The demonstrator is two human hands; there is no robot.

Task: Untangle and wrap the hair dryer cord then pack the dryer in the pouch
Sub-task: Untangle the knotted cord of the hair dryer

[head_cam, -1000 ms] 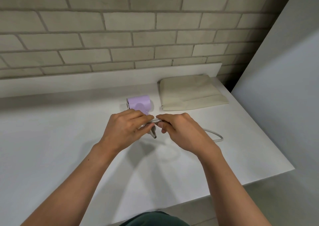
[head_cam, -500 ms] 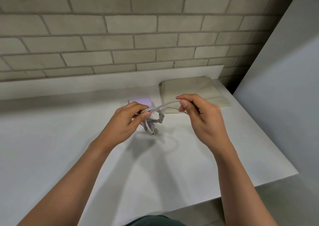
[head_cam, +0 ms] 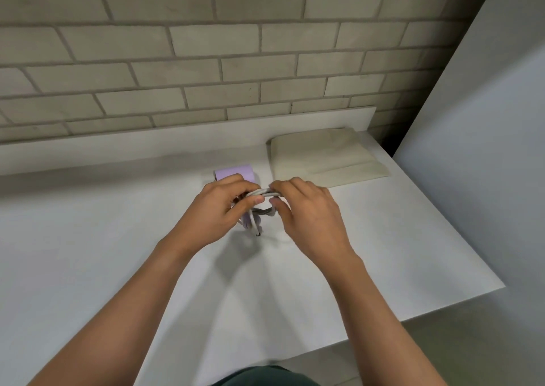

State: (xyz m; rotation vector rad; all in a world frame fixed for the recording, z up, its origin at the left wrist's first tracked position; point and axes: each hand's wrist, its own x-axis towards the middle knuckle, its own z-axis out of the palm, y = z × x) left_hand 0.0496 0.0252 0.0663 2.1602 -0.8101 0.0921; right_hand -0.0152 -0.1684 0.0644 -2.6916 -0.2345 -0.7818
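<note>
- My left grip (head_cam: 216, 208) pinches the thin grey-white cord (head_cam: 262, 192), and my right grip (head_cam: 306, 213) pinches the same bunch, so both are closed on it.
- I think I hold them close together to loosen the twisted knot (head_cam: 264, 212) hanging below.
- The small lilac plastic hair dryer (head_cam: 234, 172) lies on the white tabletop (head_cam: 88, 238), just behind my left grip.
- The flat cream cloth pouch (head_cam: 321, 155) waits nearby on the right, ready for packing.
</note>
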